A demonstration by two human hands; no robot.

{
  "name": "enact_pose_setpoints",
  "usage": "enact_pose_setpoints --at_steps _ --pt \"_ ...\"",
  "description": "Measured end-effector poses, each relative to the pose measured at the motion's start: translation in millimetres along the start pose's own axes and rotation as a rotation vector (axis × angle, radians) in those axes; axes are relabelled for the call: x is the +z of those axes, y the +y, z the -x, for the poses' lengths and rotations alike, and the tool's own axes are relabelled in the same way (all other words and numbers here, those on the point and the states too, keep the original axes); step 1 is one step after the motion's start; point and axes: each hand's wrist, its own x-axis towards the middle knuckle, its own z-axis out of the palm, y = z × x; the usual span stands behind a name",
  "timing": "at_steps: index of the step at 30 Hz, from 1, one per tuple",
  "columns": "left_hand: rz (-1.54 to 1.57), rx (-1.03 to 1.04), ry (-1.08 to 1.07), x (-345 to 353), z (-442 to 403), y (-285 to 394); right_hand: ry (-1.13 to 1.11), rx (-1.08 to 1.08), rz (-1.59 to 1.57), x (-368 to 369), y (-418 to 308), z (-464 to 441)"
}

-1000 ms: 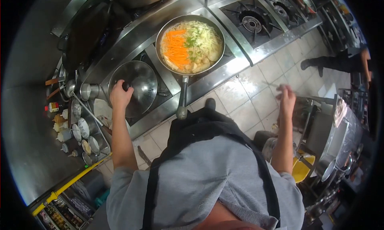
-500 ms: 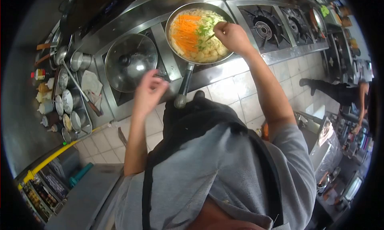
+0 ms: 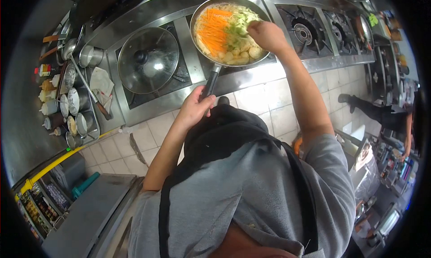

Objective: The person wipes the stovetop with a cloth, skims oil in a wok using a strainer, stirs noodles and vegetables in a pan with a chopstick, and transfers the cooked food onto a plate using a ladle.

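While the pan handle point(image 3: 211, 81), slanting toward the body, is gripped by the left hand point(image 3: 193, 110), the greens point(image 3: 234, 33) are approached from their right by the right hand point(image 3: 270, 38), whose fingertip closure cannot be told.

Pan handle point(image 3: 210, 82) end hidden by left fingers point(image 3: 207, 103), anything between right fingers point(image 3: 255, 28) indistinct

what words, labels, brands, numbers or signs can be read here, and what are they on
No text can be read.
Red-capped bottle with a pale and yellow label: print too small and blurred.
Small dark and yellow containers on the lower-left rack: too small to tell if they carry print.
Round glass lid with black knob and black pan handle: no lettering seen.
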Motion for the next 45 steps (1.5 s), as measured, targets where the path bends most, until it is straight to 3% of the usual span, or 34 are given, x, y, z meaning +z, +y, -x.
enact_pose_setpoints --at_steps 4,9,12,16,20,22,26,30,31,32,35,37,41,44,45 --pt "0.039 0.033 0.006 0.2 0.2 -1.7 -0.03 0.121 0.181 -26.0 10.9 16.6" --pt "0.034 0.054 -0.001 0.7 2.0 1.6 0.161 -0.032 -0.081 1.8 -7.7 0.5" --pt "0.039 0.043 0.0 1.5 1.8 -0.5 0.012 -0.007 0.052 15.2 1.4 1.9" --pt "-0.005 0.044 0.006 -1.7 -0.7 -2.6 0.027 0.109 0.168 -20.3 2.7 13.0" --pt "-0.02 0.042 0.016 0.1 -0.1 -3.2 0.132 -0.025 -0.061 -2.8 -25.4 12.5" --pt "-0.006 0.054 0.009 0.0 -0.3 -2.3 0.057 -0.028 -0.065 25.0 -21.7 5.2" --pt "0.017 0.054 0.013 -0.1 -2.2 -9.9 0.004 0.142 0.126 -3.1 3.9 5.1" --pt "-0.047 0.058 -0.005 3.9 3.7 -4.5 0.215 -0.17 -0.2 7.7 -33.6 10.7" --pt "-0.019 0.064 -0.007 4.8 4.6 -8.0 0.116 -0.109 -0.227 13.6 -55.6 11.3" --pt "0.008 0.067 -0.009 5.6 5.8 -11.0 0.12 -0.198 -0.417 30.8 -66.9 8.4" --pt "0.024 0.054 -0.002 6.5 6.7 -8.9 0.003 -0.133 -0.318 56.2 -69.5 -7.0" --pt "0.031 0.059 -0.012 6.8 8.0 -6.1 -0.02 0.002 -0.007 39.1 -54.9 -6.3" --pt "0.062 0.092 -0.065 4.8 12.6 -7.5 0.097 -0.015 0.024 18.6 -36.0 -12.3" --pt "0.215 0.163 0.13 4.9 6.1 -47.1 0.122 -0.073 -0.058 20.4 -66.3 -28.1" --pt "0.109 0.281 0.259 6.2 11.1 -52.5 0.173 -0.122 -0.14 32.2 -72.2 -38.9"
